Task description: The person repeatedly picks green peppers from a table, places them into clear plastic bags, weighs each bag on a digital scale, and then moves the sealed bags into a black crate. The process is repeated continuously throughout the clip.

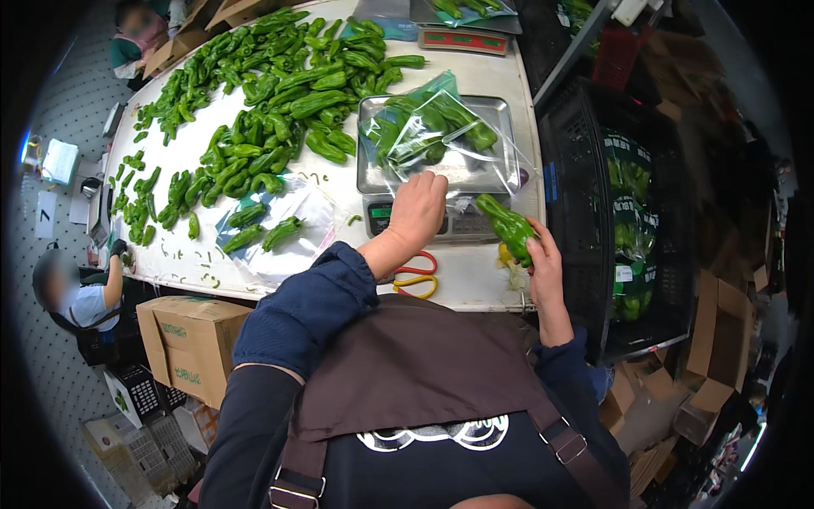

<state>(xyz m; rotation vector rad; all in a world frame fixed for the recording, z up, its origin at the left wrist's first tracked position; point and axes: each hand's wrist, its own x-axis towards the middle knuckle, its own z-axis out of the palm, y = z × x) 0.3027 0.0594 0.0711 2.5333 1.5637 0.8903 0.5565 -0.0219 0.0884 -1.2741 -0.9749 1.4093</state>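
My right hand (545, 261) grips a green pepper (505, 223) by one end, near the front right corner of the table. My left hand (416, 207), its fingers curled, is at the near edge of a clear plastic bag (439, 133) with several green peppers in it; whether it pinches the film cannot be told. The bag lies on the steel pan (371, 181) of a digital scale (464, 224). Left of the scale, more peppers (267, 114) are heaped on the white table (254, 287). Three loose ones (245, 237) rest on flat plastic bags (296, 251).
Scissors with red and yellow handles (416, 280) lie before the scale. A black crate (572, 210) with bagged peppers (629, 235) stands at the right. A second scale (464, 39) is at the back. Two people (95, 305) are at the left, near a cardboard box (191, 343).
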